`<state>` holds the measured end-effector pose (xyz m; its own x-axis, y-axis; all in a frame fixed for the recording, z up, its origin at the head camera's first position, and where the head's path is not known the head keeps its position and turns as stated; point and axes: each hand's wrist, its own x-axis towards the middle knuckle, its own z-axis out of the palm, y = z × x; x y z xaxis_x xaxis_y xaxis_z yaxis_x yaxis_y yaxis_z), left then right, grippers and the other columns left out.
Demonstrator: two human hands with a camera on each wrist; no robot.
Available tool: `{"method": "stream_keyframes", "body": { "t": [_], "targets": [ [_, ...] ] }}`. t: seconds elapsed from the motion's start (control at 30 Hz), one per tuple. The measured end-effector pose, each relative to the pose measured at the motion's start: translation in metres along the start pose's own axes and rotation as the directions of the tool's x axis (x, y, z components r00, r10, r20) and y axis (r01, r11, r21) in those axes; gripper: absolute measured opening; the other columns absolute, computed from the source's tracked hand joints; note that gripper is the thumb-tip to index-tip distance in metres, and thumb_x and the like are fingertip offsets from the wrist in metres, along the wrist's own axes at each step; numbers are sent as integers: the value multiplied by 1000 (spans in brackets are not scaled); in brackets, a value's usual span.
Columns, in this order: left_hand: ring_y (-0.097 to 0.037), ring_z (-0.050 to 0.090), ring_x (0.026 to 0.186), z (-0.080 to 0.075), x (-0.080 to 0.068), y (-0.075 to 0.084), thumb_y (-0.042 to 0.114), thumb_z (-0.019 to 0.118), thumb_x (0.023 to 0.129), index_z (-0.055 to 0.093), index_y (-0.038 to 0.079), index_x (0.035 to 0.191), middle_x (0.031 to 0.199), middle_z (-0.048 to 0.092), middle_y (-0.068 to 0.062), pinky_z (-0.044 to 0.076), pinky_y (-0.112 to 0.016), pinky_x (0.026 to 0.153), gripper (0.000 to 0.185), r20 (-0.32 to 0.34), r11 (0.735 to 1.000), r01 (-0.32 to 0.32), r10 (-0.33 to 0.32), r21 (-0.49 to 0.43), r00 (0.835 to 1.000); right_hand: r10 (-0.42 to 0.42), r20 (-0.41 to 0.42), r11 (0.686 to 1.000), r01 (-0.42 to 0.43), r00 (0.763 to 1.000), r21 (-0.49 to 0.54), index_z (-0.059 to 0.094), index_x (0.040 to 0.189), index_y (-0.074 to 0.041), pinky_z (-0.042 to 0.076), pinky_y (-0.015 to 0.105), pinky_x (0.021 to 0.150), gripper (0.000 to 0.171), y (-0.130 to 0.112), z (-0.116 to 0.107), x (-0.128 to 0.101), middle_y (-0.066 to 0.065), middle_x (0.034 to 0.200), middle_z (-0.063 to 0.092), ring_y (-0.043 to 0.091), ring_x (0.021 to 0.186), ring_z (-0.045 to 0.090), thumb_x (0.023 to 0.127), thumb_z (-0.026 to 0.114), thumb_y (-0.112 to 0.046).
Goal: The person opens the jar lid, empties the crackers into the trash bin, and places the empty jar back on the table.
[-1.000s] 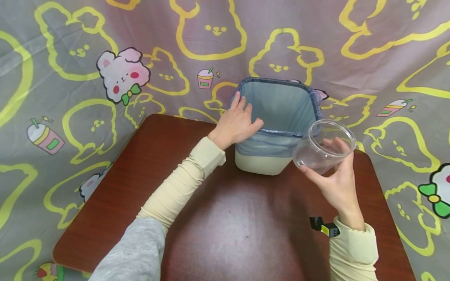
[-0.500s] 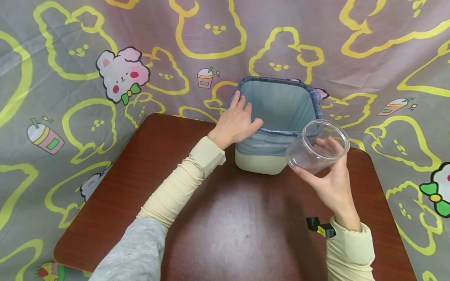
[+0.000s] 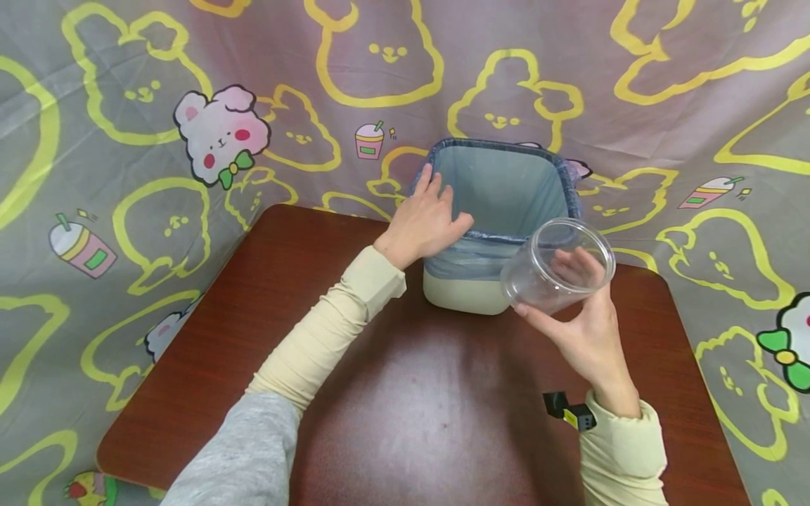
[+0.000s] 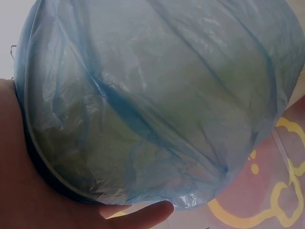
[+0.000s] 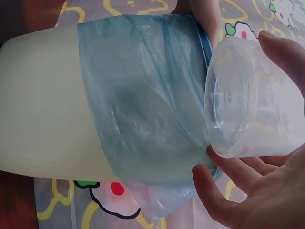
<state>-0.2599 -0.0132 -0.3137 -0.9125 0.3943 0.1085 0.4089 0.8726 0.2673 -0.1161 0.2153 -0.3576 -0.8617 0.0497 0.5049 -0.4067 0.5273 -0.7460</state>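
Since a second ago your right hand (image 3: 588, 337) has slid the clear plastic cup (image 3: 557, 266) left, closer to the bin (image 3: 500, 225) on the table (image 3: 411, 407). You're gripping the cup, tilted, just in front of the bin's near-right corner. Left hand (image 3: 425, 221) rests flat on the bin's liner (image 5: 143, 95), fingers relaxed.

The setting appeared to be a makeshift recording corner rather than a lived-in room. A grey cartoon-print cloth (image 3: 126, 140), covered in yellow bunny outlines and pink rabbits, hung as a backdrop behind and around a small dark-red wooden surface (image 3: 392, 393). A cream bin (image 3: 468, 295) with a blue liner (image 3: 500, 190) stood on it.
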Motion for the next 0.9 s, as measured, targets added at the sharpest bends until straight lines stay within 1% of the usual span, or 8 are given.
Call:
{"method": "stream_keyframes", "body": {
  "t": [0.23, 0.53, 0.67, 0.9],
  "targets": [
    [-25, -10, 151, 1, 1, 0, 51, 27, 95, 33, 5, 150, 161, 17, -14, 35, -49, 112, 72, 9, 1000, 2, -2, 5, 1000, -41, 4, 999, 41, 999, 14, 35, 143, -11, 31, 14, 104, 99, 0, 5, -1, 14, 135, 55, 0, 121, 52, 60, 86, 7],
    [-25, -10, 151, 1, 1, 1, 51, 28, 95, 34, 4, 149, 161, 17, -14, 34, -50, 112, 72, 7, 1000, 6, -6, 11, 1000, -118, 28, 992, 116, 993, 49, 33, 143, -6, 33, 14, 104, 104, 0, 11, -4, 19, 133, 55, 1, 121, 53, 55, 87, 11],
    [-25, -10, 151, 1, 1, 1, 51, 28, 95, 34, 4, 149, 161, 17, -15, 33, -50, 113, 72, 4, 1000, 4, -5, 6, 1000, -129, 49, 991, 127, 990, 51, 34, 143, -4, 33, 13, 104, 104, -1, 12, -5, 18, 134, 55, 2, 123, 52, 55, 87, 11],
    [-26, -10, 151, 1, 1, 0, 51, 28, 95, 34, 4, 149, 161, 17, -15, 34, -49, 113, 72, 4, 1000, 2, -2, 8, 1000, -123, 71, 991, 120, 990, 51, 35, 143, -5, 35, 13, 105, 102, -3, 13, -5, 16, 134, 54, 2, 124, 51, 57, 87, 9]
  ]
}}
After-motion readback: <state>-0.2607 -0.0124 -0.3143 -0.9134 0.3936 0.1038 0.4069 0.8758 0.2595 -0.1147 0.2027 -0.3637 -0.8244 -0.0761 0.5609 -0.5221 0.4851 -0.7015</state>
